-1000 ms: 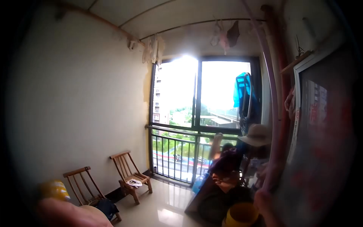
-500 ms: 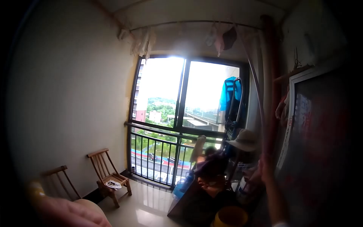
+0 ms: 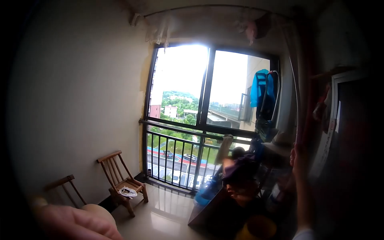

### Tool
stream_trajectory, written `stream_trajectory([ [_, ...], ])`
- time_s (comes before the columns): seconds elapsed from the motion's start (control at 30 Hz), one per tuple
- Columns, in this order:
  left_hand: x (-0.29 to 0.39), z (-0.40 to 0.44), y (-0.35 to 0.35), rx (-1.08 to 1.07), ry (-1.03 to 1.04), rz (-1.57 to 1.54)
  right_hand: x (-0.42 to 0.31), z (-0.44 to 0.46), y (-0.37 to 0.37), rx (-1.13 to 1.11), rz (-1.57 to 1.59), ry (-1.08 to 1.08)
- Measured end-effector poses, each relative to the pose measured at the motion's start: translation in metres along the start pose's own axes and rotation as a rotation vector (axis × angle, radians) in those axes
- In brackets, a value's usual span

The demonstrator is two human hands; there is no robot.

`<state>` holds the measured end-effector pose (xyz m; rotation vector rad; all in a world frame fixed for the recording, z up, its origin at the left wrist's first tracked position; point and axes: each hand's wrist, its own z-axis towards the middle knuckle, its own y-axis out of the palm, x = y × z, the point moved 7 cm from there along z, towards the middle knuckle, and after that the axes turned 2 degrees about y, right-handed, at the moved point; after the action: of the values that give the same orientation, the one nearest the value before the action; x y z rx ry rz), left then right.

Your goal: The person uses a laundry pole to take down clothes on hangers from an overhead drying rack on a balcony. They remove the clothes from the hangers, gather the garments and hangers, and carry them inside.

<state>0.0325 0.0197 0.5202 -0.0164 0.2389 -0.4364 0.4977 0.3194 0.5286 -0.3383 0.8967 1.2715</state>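
My right hand [image 3: 295, 157] is closed around a long thin pole [image 3: 296, 88] at the right, which rises towards the ceiling. Large and close to the camera, my left hand [image 3: 78, 224] is at the lower left with its fingers curled. A pale rounded shape [image 3: 101, 213] shows beside those fingers; I cannot make out what it is. High up, small cloths [image 3: 251, 32] hang near a ceiling rail [image 3: 216, 5], and the pole's top end is dim there.
Two wooden chairs [image 3: 122, 184] [image 3: 66, 183] stand by the left wall. Ahead are a window with a black railing [image 3: 172, 158] and a hanging blue garment [image 3: 260, 88]. A pale hat [image 3: 278, 145], a yellow bucket [image 3: 258, 229] and dark clutter fill the lower right.
My right hand has risen with the pole in it, and more of the forearm shows. The camera view has shifted. My left hand remains at the lower left.
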Motion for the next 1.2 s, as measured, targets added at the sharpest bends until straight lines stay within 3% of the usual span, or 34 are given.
stream_trajectory([
  [0.13,0.000,0.000,0.019,-0.024,0.009,0.028,0.027,0.056,0.014,0.121,0.100,0.091],
  [0.2,0.005,0.003,0.032,-0.050,0.013,0.044,0.028,0.092,0.019,0.077,-0.009,-0.005],
  [0.27,0.013,0.007,0.048,-0.065,0.030,0.073,0.030,0.134,0.016,0.169,-0.147,-0.044],
  [0.53,0.065,0.044,0.158,-0.114,0.128,0.164,0.054,0.341,0.031,-0.058,0.053,-0.119],
  [0.6,0.079,0.059,0.187,-0.126,0.169,0.186,0.052,0.370,0.048,-0.066,0.081,-0.049],
  [0.7,0.099,0.082,0.222,-0.171,0.231,0.201,0.060,0.425,0.081,-0.267,0.175,-0.064],
  [0.83,0.119,0.099,0.248,-0.221,0.321,0.247,0.059,0.439,0.117,-0.319,0.278,-0.059],
  [0.93,0.117,0.080,0.261,-0.279,0.195,0.692,0.059,0.460,0.135,-0.362,0.335,-0.076],
  [1.0,0.097,0.063,0.271,-0.104,-0.045,0.475,0.063,0.473,0.145,-0.451,0.391,-0.077],
  [1.1,0.071,0.031,0.274,0.068,-0.104,0.363,0.062,0.475,0.156,-0.400,0.394,-0.086],
  [1.2,0.045,0.009,0.281,0.057,-0.313,0.380,0.064,0.474,0.169,-0.397,0.406,-0.090],
])
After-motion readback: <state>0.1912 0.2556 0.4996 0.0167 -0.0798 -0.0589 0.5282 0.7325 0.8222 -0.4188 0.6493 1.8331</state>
